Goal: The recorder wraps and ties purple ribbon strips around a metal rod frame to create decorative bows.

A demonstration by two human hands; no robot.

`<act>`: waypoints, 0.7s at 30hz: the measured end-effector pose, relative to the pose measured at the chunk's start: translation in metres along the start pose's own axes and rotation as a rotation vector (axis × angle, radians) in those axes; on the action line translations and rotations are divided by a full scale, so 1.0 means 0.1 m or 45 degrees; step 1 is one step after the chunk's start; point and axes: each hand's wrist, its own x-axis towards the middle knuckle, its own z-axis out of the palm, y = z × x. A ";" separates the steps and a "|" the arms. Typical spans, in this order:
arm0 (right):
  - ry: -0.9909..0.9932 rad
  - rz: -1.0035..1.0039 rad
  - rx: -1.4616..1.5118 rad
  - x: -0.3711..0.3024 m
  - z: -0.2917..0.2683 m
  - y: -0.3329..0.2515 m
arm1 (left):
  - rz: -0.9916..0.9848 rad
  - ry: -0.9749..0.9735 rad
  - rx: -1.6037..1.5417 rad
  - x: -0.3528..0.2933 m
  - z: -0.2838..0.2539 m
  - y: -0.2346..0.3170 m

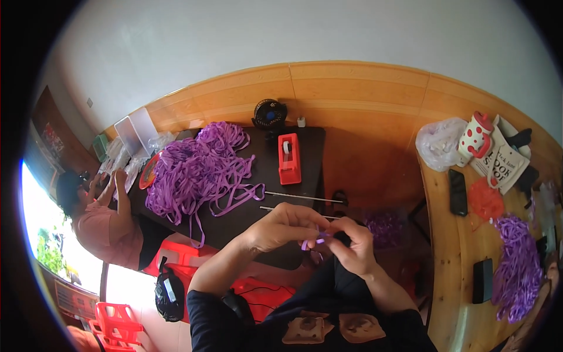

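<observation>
My left hand (284,227) and my right hand (355,246) meet above the near edge of the dark table (234,226). Between their pinched fingertips is a short piece of purple ribbon (321,237), folded or looped; its exact shape is too small to make out. Just beyond my hands a thin metal rod (302,196) lies across the table edge. A second rod (265,207) runs partly behind my fingers. A large tangled heap of purple ribbon (196,167) covers the table to the left, with loose loops trailing toward my left hand.
A red tape dispenser (289,159) and a small black fan (270,114) stand at the back. Below right is a bin of purple pieces (384,227). The wooden table (448,252) holds a phone (457,192), a dotted tumbler (476,139) and more ribbon (519,270). A co-worker (111,226) sits left.
</observation>
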 end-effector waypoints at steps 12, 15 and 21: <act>0.102 -0.729 -1.047 0.08 -0.49 -0.37 | -0.060 -0.089 -0.115 0.27 0.28 -0.26; 0.244 -0.814 -1.193 0.02 -0.58 -0.43 | -0.044 -0.124 -0.135 0.28 0.45 -0.14; 0.391 -0.777 -1.122 -0.10 -0.70 -0.47 | -0.019 -0.243 -0.209 0.21 0.72 -0.09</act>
